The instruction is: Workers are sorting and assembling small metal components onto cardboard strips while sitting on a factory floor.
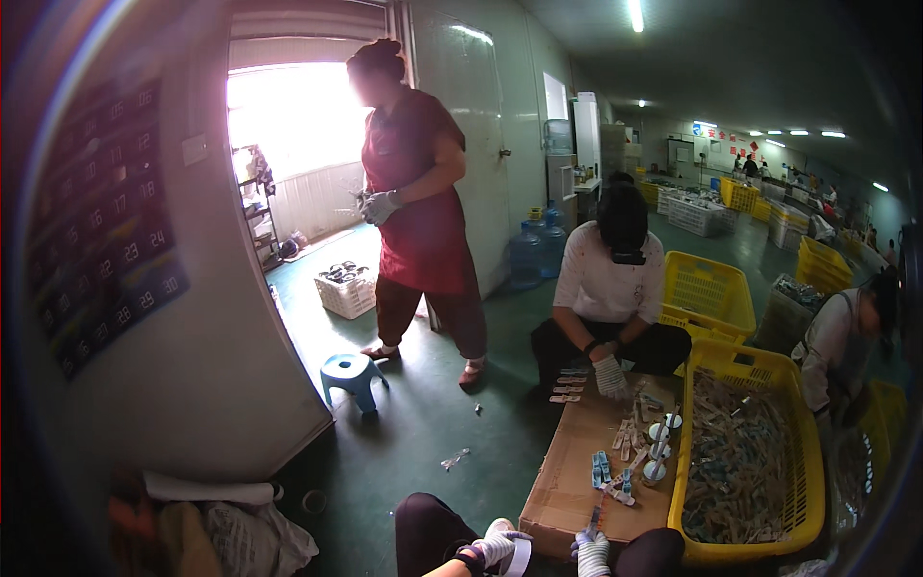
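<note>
At the lower edge, my left hand (497,546) wears a striped work glove and is closed on a white curved strip (519,558). To its right, my gloved right hand (591,552) pinches a small narrow blue-and-pale plastic piece (595,519) over the near edge of a cardboard box (558,497). On the box lie blue clip-like pieces (601,468) and several pale ones (625,438). Beside them stand white round pieces (655,470) in a row. The exact kind of these small parts is too small to tell.
A yellow crate (814,462) full of small plastic parts stands right of the box. Across from me a person (615,279) in white gloves works at the same box. Another person (418,192) stands by the doorway, near a blue stool (353,375). Bags (255,539) lie at left.
</note>
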`<action>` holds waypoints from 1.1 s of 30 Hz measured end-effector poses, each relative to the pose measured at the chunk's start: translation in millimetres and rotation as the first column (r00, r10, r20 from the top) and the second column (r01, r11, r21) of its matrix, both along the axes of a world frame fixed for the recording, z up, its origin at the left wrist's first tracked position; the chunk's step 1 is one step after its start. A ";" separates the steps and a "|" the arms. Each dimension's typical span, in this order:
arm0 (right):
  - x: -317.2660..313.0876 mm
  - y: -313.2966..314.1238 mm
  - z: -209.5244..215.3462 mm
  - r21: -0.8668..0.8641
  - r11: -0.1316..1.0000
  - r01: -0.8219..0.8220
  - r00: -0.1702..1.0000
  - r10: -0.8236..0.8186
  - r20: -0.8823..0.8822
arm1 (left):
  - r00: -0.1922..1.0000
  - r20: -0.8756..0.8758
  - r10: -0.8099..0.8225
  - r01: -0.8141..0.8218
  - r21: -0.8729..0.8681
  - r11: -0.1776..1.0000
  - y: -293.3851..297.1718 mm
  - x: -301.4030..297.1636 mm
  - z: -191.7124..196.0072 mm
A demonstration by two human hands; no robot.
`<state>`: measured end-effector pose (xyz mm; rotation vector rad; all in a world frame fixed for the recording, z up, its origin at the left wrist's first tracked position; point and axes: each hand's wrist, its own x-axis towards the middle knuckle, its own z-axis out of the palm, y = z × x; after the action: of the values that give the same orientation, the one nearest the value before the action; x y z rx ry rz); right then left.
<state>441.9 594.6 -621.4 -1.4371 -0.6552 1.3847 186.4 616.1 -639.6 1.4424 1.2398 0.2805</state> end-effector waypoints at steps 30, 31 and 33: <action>-15.3 12.2 -24.8 0.040 0.998 -0.051 0.999 0.052 -0.010 | 0.824 0.211 0.526 -0.518 -0.096 0.850 -15.1 -18.0 -30.1; 31.4 9.8 -29.8 0.034 0.996 0.079 0.997 -0.079 0.007 | 0.857 0.203 0.474 -0.460 -0.115 0.880 -15.3 31.1 80.3; 20.8 9.7 -25.6 0.029 0.998 0.055 0.997 -0.053 -0.053 | 0.827 0.196 0.527 -0.508 -0.138 0.850 -36.0 27.6 142.8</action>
<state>462.7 604.3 -647.1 -1.3809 -0.5974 1.3599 214.0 580.1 -496.8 0.9456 1.4177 0.7379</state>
